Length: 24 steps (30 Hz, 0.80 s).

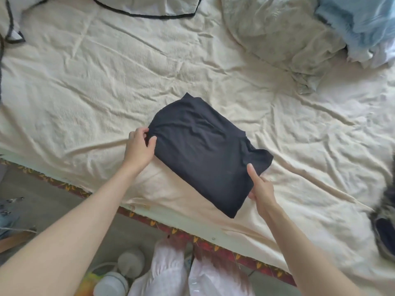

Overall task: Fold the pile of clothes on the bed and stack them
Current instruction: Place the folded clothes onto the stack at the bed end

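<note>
Already folded — black garment pinched by left hand and right hand; beyond right hand, pile still awaiting folding.

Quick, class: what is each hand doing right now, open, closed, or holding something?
Left hand: pinches the folded black garment at its edge.
Right hand: grips the same garment's opposite edge.

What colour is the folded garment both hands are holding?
Black, or very dark navy; the folded garment shows plainly in the head view.
</note>
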Available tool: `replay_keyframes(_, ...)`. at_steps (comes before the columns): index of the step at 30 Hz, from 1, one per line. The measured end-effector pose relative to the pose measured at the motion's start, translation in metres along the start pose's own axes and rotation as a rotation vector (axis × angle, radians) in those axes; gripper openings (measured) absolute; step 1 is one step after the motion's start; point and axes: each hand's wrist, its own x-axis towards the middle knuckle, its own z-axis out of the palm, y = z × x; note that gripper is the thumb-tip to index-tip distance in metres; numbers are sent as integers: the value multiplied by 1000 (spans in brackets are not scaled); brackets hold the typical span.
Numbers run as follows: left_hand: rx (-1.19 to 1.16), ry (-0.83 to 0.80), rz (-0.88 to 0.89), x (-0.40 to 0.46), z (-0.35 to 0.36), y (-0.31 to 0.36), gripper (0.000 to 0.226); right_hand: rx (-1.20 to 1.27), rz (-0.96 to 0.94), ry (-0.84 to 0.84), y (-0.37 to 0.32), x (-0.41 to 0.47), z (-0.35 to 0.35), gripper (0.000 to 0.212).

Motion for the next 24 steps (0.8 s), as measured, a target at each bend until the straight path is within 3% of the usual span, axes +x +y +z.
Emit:
replay_keyframes(3, 155, -179, 183, 40, 4, 11, 50, 76, 28, -24, 4, 4, 3, 38)
replay_keyframes(5, 23, -322, 147, 58, 6, 20, 44, 120, 54, -17, 4, 4, 2, 35)
replay_keyframes(7, -135, -346, 91, 70, 11, 26, 30, 177, 76, -23, 2, 2, 1, 28)
replay_keyframes(9, -106, -310, 67, 77, 9, 28, 34, 231, 90, -37, 0, -1, 0, 22)
replay_keyframes(14, -34, -487, -123, 83, -4, 25, 39, 297, 61, -25, 0, -13, 0, 18)
replay_keyframes(17, -102, -472, -155, 86, -7, 30, 27, 334, 58, -20, -1, -15, 0, 22)
replay_keyframes(24, 13, -311, 39, 79, -19, 41, 21, 347, 25, 4, -3, -23, -6, 28)
